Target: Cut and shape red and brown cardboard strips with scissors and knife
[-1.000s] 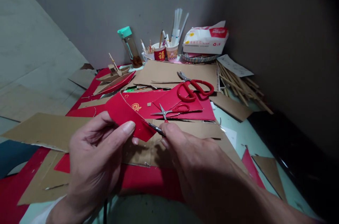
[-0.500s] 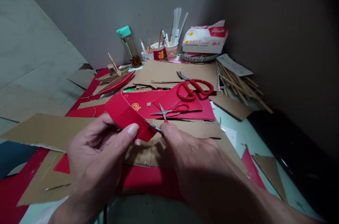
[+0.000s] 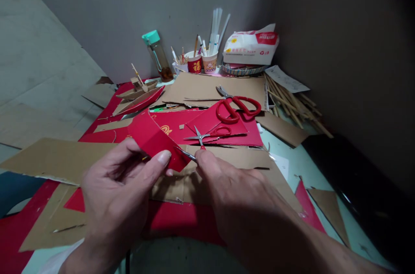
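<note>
Pinched between the thumb and fingers [image 3: 157, 165] of the left hand [image 3: 119, 196], the card [image 3: 152, 135] is held above the cardboard [image 3: 233, 159], while a slim tool [image 3: 188, 155], its kind unclear, is gripped by closed fingers of the right hand [image 3: 236, 192], its tip at the card's right edge. Should the tool be pushed too hard and slip, the thumb just beside that tip could be nicked, and the card, seemingly unsupported there, could be creased or torn. Beyond the card, the small scissors [image 3: 199, 137] could be knocked by the right hand.
</note>
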`<control>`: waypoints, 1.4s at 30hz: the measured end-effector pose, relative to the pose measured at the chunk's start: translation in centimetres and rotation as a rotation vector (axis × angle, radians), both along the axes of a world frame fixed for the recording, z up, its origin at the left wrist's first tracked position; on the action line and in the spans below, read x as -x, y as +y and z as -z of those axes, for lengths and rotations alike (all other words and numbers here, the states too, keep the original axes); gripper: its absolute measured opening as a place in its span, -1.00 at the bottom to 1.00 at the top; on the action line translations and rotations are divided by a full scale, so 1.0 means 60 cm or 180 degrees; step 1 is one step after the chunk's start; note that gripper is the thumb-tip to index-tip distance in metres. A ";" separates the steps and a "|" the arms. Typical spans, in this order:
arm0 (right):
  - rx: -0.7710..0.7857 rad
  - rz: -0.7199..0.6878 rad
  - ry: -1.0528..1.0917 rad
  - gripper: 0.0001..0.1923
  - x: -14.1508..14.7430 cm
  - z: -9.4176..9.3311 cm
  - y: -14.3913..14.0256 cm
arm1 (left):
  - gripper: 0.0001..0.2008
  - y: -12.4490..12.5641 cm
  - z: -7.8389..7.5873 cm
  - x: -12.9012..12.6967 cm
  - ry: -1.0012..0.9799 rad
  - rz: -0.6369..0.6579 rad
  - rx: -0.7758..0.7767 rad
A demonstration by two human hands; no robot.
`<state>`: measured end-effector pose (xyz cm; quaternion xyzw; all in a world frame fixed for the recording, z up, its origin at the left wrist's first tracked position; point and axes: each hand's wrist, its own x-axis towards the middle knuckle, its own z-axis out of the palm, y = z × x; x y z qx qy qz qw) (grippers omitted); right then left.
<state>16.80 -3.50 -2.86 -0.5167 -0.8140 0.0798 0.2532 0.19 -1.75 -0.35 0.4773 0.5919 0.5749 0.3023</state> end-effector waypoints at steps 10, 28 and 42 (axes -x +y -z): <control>-0.0182 0.0055 -0.0110 -0.62 0.000 0.000 -0.002 | -0.86 0.002 -0.004 0.000 0.0088 0.0117 0.0011; -0.0162 0.0102 -0.0240 -0.64 -0.001 -0.005 -0.002 | -0.84 0.004 -0.003 0.001 0.0327 0.0106 -0.0004; -0.0183 -0.0009 -0.0305 -0.73 -0.003 0.000 0.002 | -0.81 0.001 0.008 0.011 0.1159 -0.0193 -0.0411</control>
